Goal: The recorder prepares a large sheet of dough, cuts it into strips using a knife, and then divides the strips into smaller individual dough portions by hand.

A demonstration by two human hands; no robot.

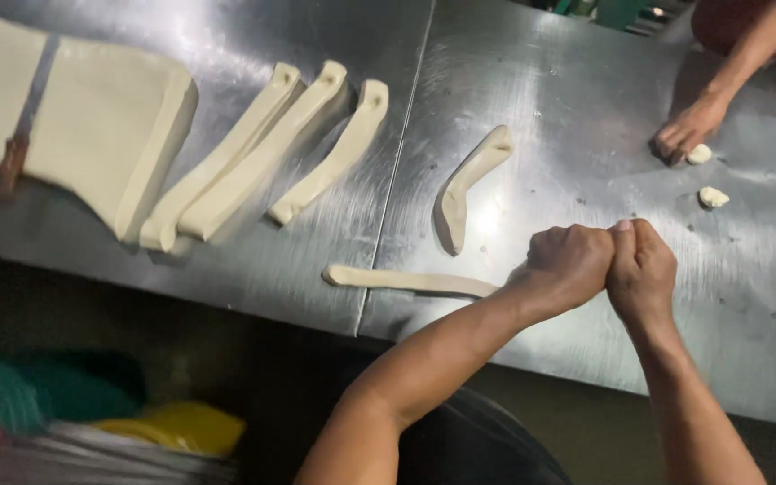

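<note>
My left hand (572, 260) and my right hand (641, 268) are clenched into fists, pressed knuckle to knuckle just above the steel table (586, 90). A thin pale dough strip (406, 280) lies flat on the table and runs rightward under my left wrist. Its end is hidden inside the fists, so both hands appear closed on it. A curved, thicker dough strip (469, 180) lies a little beyond my hands.
At far left sits a big dough slab (110, 135) with a knife (27, 117) lying on it, and three cut dough strips (271, 148) beside it. Another person's hand (689, 130) rests at top right near two small dough pieces (713, 197). Coloured items (181, 424) lie below the table edge.
</note>
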